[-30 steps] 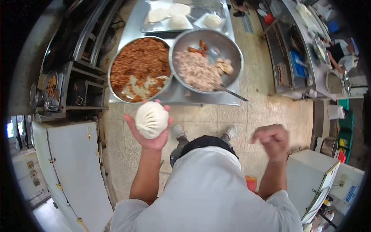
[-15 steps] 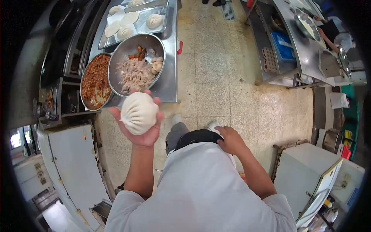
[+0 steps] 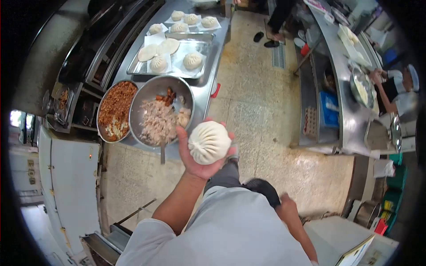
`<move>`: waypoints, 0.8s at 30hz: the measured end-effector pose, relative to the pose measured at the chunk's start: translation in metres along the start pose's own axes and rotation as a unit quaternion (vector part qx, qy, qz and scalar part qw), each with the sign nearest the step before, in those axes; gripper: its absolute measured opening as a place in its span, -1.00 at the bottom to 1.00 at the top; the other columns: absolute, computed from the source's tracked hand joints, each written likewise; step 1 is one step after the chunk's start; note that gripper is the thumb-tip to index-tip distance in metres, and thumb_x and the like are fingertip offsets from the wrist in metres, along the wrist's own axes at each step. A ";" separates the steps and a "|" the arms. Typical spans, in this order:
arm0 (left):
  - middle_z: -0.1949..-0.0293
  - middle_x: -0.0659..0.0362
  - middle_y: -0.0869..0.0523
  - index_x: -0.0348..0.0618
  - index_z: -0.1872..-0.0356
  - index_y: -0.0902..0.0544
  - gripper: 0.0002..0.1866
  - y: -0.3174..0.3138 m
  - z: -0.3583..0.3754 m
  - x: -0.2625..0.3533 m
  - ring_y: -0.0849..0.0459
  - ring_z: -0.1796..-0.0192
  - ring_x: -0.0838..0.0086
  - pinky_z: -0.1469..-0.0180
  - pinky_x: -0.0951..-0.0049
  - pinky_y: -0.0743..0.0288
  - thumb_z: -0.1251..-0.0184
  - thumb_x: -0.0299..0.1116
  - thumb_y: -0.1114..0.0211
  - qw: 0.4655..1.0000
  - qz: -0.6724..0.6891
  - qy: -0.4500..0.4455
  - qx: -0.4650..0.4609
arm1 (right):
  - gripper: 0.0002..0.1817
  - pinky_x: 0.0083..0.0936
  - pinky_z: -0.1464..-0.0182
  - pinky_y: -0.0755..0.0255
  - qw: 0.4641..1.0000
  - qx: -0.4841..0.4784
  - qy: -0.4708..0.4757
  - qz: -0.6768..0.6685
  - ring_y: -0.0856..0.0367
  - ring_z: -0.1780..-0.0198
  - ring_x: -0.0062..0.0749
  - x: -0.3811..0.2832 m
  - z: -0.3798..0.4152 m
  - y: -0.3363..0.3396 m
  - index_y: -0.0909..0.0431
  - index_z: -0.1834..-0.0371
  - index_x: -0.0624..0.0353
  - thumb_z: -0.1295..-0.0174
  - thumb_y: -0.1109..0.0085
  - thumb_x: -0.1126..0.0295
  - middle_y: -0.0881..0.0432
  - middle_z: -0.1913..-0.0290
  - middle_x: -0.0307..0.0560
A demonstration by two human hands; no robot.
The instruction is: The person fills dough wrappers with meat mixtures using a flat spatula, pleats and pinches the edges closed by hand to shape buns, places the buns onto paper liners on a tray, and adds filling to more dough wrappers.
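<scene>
your left hand [image 3: 196, 167] cradles pleated bun [image 3: 213, 141] on palm, near steel bowl [image 3: 150, 91]; right hand [image 3: 287, 208] low, grip can't be told. tilting palm could drop bun; squeezing could crush folds; jutting handle [image 3: 163, 154] might snag wrist.

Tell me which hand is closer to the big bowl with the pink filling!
Left. The left hand, palm up under a bun, is by the near edge of the bowl; the right hand is farther away, down by the person's waist.
</scene>
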State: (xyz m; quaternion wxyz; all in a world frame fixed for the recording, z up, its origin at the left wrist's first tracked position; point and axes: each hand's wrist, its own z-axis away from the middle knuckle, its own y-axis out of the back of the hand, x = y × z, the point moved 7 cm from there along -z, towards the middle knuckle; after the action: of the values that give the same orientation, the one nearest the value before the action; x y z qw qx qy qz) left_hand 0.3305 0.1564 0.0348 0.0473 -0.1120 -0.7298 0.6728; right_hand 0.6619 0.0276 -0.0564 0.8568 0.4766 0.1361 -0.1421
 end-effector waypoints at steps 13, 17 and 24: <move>-0.29 -0.07 -0.52 0.02 -0.35 -0.45 -0.12 0.029 -0.219 -0.004 -0.47 -0.34 -0.21 -0.25 -0.38 -0.43 -0.28 0.53 0.05 0.998 0.024 0.021 0.059 | -0.85 0.12 0.07 -0.50 0.977 -0.020 0.110 0.181 -0.65 0.17 0.34 0.127 -0.059 0.074 -0.54 0.26 0.22 -0.21 -0.13 0.37 -0.66 0.26 0.39; -0.22 -0.04 -0.58 0.03 -0.33 -0.48 -0.12 0.058 -0.249 0.019 -0.52 -0.29 -0.15 -0.20 -0.32 -0.49 -0.28 0.54 0.07 0.994 -0.054 -0.044 0.087 | -0.78 -0.20 0.40 -0.43 0.991 0.097 0.075 -0.046 -0.64 0.42 0.15 -0.066 -0.227 0.250 -0.58 0.28 0.29 -0.35 -0.17 0.31 -0.57 0.50 0.26; -0.09 0.02 -0.66 -0.19 -0.20 -0.51 -0.10 0.073 -0.300 0.052 -0.67 -0.13 0.22 -0.16 0.06 -0.60 -0.37 0.52 0.21 0.908 -0.230 -0.209 0.281 | 0.02 -0.09 -0.32 -0.37 0.869 -0.016 0.493 -0.037 -0.39 -0.31 0.20 -0.310 -0.354 0.302 -0.33 -0.39 0.10 0.21 -0.66 0.13 -0.35 -0.31 0.24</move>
State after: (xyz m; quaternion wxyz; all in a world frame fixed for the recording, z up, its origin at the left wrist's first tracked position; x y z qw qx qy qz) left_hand 0.3538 0.4647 -0.0151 0.0768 0.2199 -0.5094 0.8284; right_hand 0.4539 0.5181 0.1134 0.6797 0.4657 0.5606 0.0824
